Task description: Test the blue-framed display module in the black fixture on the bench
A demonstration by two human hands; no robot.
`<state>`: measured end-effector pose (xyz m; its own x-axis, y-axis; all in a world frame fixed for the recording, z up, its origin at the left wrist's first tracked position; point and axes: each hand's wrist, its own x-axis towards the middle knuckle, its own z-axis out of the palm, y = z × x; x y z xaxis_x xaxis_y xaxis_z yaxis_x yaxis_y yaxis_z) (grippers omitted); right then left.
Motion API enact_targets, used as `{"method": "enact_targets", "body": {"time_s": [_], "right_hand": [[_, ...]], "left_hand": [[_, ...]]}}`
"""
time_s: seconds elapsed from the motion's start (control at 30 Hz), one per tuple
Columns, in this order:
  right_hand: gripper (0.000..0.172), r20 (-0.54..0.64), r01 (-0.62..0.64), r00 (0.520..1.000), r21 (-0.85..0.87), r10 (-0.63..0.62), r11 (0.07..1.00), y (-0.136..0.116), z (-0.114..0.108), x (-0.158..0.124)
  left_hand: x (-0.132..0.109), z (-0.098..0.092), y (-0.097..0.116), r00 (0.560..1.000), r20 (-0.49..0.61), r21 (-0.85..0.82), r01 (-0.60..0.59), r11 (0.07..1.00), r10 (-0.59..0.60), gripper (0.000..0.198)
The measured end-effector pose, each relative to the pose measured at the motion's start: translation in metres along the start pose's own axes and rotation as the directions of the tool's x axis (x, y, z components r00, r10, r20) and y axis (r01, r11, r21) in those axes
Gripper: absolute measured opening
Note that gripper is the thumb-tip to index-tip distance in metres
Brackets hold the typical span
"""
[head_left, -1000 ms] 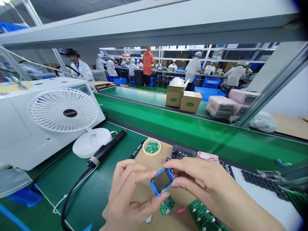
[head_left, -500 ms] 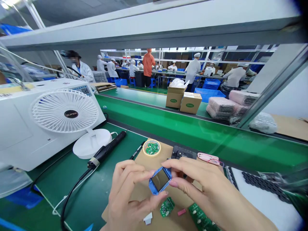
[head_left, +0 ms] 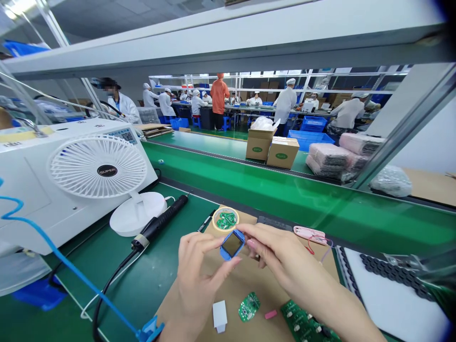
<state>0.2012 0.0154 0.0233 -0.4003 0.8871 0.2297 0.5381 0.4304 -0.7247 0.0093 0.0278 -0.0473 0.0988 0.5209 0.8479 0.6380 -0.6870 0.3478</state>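
Observation:
A small blue casing with a dark square screen (head_left: 232,244) is held up, tilted, above the cardboard sheet. My left hand (head_left: 199,266) pinches its left side and lower corner between forefinger and thumb. On the opposite side, my right hand (head_left: 276,249) grips it with fingertips; the other fingers are curled under and partly hidden. Below lie a small green circuit board (head_left: 249,307), a pink strip (head_left: 270,314) and a white block (head_left: 220,316). Larger green boards (head_left: 302,323) sit partly under my right forearm. A blue wrist strap (head_left: 149,330) is at my left wrist.
A tape ring (head_left: 225,219) containing small green boards stands behind my hands, near a black pen (head_left: 205,221). To the left are an electric screwdriver (head_left: 160,223) and a white fan (head_left: 99,166). A pink shell with wires (head_left: 309,234) lies right. Beyond runs a green conveyor (head_left: 199,166).
Both hands have moved up and slightly away from me with the blue casing. More of the white block shows, and the blue coiled cord and wrist strap have come into view at left.

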Motion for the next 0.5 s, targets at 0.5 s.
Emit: {"method": "enact_targets", "body": {"time_s": [0.5], "right_hand": [[0.042, 0.055, 0.004, 0.998, -0.058, -0.001, 0.998, 0.021, 0.011, 0.008]], "left_hand": [[-0.012, 0.014, -0.001, 0.995, 0.001, 0.095, 0.097, 0.991, -0.098, 0.015]]}}
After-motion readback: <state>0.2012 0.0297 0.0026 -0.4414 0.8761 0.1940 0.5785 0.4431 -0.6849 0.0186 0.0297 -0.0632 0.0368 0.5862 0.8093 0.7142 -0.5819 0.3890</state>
